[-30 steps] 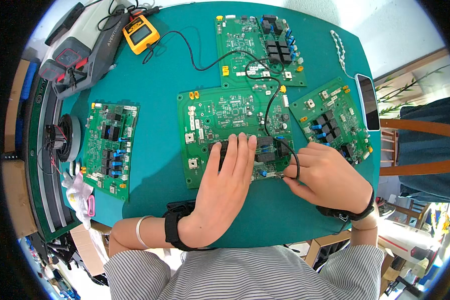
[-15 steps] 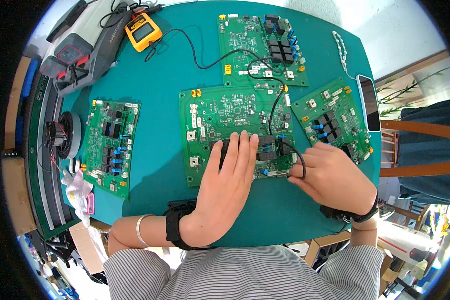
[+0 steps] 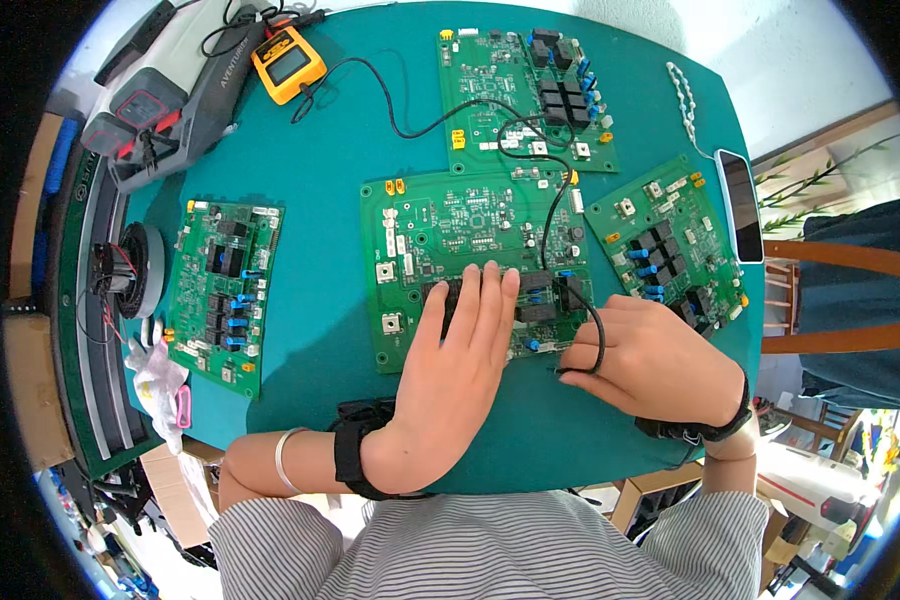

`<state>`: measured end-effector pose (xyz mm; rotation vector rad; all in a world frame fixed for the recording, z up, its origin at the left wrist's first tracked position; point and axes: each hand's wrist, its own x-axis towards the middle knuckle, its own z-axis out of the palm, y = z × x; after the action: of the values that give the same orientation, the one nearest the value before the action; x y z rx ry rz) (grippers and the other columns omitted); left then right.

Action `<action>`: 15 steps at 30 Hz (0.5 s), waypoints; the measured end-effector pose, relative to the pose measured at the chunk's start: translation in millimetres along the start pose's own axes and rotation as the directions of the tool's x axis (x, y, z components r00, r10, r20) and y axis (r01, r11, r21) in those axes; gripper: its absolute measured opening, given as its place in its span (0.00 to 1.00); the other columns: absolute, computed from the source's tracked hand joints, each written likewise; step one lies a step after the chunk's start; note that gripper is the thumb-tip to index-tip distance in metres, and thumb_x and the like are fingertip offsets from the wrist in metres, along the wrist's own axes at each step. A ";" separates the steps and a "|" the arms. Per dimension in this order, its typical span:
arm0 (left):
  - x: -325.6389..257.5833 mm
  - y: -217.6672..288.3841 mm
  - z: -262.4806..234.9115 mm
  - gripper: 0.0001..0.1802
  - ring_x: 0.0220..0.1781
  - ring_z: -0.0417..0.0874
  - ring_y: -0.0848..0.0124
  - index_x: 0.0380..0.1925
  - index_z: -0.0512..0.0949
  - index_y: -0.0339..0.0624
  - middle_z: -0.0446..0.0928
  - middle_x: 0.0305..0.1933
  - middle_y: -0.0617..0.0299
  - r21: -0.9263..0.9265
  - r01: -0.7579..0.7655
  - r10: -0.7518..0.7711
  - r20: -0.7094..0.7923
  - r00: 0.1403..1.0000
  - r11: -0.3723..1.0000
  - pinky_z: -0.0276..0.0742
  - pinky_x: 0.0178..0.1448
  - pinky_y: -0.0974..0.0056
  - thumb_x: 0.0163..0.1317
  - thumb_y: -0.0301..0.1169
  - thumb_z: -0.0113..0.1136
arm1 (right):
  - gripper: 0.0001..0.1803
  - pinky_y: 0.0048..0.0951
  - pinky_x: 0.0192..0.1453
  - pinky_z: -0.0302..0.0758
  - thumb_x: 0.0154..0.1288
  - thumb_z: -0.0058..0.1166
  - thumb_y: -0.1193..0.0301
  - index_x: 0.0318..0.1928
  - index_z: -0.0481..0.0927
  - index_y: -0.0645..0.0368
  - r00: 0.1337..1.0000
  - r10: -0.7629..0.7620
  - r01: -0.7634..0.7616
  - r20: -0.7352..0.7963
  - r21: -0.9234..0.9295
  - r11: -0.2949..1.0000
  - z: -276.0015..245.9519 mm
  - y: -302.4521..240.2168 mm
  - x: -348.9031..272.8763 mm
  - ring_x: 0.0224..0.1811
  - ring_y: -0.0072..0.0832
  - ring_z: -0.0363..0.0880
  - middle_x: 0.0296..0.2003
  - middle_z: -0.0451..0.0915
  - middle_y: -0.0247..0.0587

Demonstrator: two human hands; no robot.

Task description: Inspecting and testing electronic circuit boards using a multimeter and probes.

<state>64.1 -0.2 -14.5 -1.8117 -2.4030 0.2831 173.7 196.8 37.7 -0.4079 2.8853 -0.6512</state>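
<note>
A large green circuit board (image 3: 470, 235) lies flat in the middle of the green table. Across its lower part my left hand (image 3: 455, 350) rests flat, fingers stretched out over the black relays (image 3: 536, 312). At the board's lower right edge, my right hand (image 3: 640, 355) is closed around the black cable (image 3: 590, 306), which bends into a loop by the thumb. The cable's tip pokes out beside the thumb, just below the board's edge; its exact shape is too small to tell. From there the cable runs over the boards to a yellow handheld meter (image 3: 290, 65) at the far left.
More circuit boards lie at the left (image 3: 225, 300), the back (image 3: 530, 95) and the right, where one board (image 3: 670, 240) sits close beside my right hand. A phone (image 3: 738, 205) rests near the right edge. A grey-black machine (image 3: 175, 100) stands at the far left.
My right hand has shifted slightly left and nearer to me, drawing the cable tip from the board's edge to just off it. My left hand has stayed put.
</note>
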 end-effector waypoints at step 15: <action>0.4 0.3 -0.3 0.46 0.75 0.66 0.59 0.74 0.61 0.32 0.66 0.73 0.51 -0.010 0.008 -0.008 -0.020 1.000 1.000 0.63 0.77 0.53 0.61 0.45 0.64 | 0.10 0.31 0.40 0.72 0.64 0.63 0.65 0.29 0.79 0.55 0.985 -0.081 0.062 -0.153 -0.124 0.990 8.1 5.4 6.1 0.31 0.29 0.76 0.22 0.71 0.31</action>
<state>64.3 0.3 -14.3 -1.8006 -2.4020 0.2511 168.4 196.4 27.6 -0.4993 3.0830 -0.5462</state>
